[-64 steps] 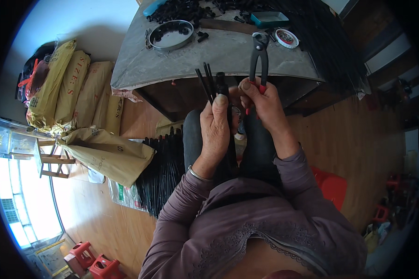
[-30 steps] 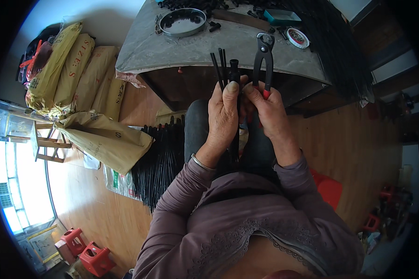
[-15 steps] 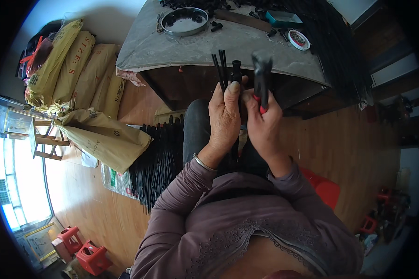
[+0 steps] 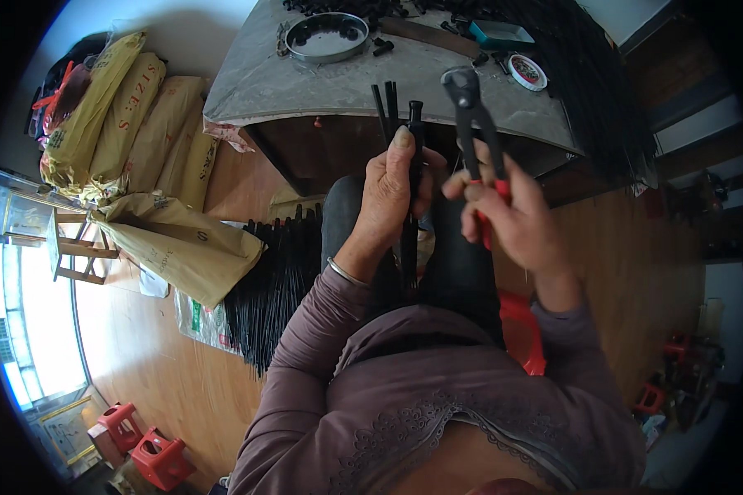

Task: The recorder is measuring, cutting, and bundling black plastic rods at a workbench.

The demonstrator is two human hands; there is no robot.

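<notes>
Upright in my left hand [image 4: 386,183] are several thin black rods [image 4: 390,101] and a thicker black tube [image 4: 415,124] with a flared cap. My thumb presses along them, and a dark length runs on below the hand toward my lap. My right hand [image 4: 516,221] is closed round the red grips of a pair of end-cutting pincers [image 4: 468,99]. Their black handles stand spread, with the rounded metal head pointing up in front of the table edge. The pincers are apart from the rods. Motion blurs the right fingers slightly.
Ahead stands a grey table [image 4: 256,74] bearing a round metal tray [image 4: 328,56], a teal box [image 4: 501,35], a small white dish [image 4: 527,73] and long black rods [image 4: 582,91]. Left on the floor lie a black rod bundle [image 4: 264,289] and paper sacks [image 4: 161,124]. A red stool [image 4: 522,338] is beside me.
My right hand has drawn back to the right, away from my left hand, and the pincers' handles have spread apart. My left hand keeps its grip and has shifted only slightly.
</notes>
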